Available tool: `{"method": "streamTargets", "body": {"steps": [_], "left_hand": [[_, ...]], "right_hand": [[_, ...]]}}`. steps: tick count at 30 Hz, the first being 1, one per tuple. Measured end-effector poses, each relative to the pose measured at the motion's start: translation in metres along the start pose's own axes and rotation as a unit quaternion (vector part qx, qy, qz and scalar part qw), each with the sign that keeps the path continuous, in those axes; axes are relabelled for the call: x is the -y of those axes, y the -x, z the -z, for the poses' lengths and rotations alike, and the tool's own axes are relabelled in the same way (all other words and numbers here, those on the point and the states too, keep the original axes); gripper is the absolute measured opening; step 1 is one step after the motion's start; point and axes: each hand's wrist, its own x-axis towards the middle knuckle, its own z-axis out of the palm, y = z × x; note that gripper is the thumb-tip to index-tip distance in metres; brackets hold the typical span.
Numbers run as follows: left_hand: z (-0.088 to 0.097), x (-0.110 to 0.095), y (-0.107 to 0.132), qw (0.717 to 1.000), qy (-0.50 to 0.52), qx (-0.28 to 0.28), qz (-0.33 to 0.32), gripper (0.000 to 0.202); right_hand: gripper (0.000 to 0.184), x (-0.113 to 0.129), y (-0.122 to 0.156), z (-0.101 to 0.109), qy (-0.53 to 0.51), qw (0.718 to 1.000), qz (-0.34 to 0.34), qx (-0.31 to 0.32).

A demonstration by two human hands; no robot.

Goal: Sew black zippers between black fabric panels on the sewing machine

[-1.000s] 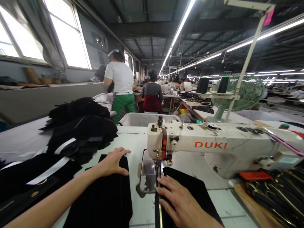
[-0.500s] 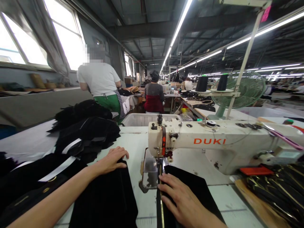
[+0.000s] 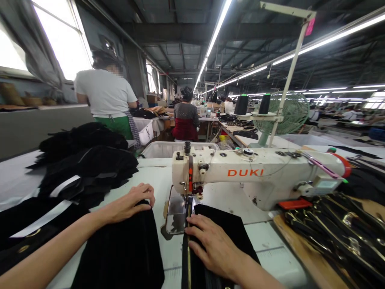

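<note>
My left hand (image 3: 132, 202) is at the far edge of a black fabric piece (image 3: 123, 249) left of the sewing machine (image 3: 216, 170), its fingers curled and thumb closed on that edge. With fingers spread and stretched, my right hand (image 3: 210, 245) lies flat on another black fabric piece (image 3: 237, 224). A gold-coloured zipper strip (image 3: 189, 261) runs along that piece's left side, under my right fingertips and up to the presser foot. The needle itself is too small to make out.
Black cut pieces (image 3: 90, 164) are heaped on the left. Gold-trimmed black straps (image 3: 333, 224) lie on a board at right, near a red box (image 3: 294, 204). Thread cones (image 3: 241, 105) and a green fan (image 3: 293, 114) stand behind. Two people (image 3: 105, 94) are further back.
The view has swung to the right, so everything sits further left in the picture. Both hands keep nearly the same places on the fabric; the left fingers look a little more curled.
</note>
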Motion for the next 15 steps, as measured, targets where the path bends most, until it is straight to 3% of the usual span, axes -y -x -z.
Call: {"method": "streamTargets", "body": {"steps": [3,6,8,11,15], "left_hand": [[-0.021,-0.038,-0.015,0.998,0.025,-0.045,-0.039,0.02],[-0.052,-0.065,-0.031,0.993,0.029,-0.113,-0.023,0.014],[-0.07,-0.072,-0.036,0.986,0.016,-0.163,0.011,0.013],[-0.086,-0.074,-0.029,0.972,-0.012,-0.227,0.057,0.034],[-0.103,-0.081,-0.001,0.974,-0.024,-0.222,0.043,0.031]], "right_hand": [[0.031,0.002,0.0,0.002,-0.004,1.0,-0.003,-0.002],[0.03,0.003,0.001,0.001,-0.008,1.0,-0.01,-0.022],[0.028,0.003,0.002,0.0,-0.008,0.999,-0.006,-0.031],[0.025,0.003,0.003,-0.002,-0.001,0.999,0.001,-0.034],[0.023,0.002,0.004,-0.006,-0.004,0.998,-0.009,-0.059]]}}
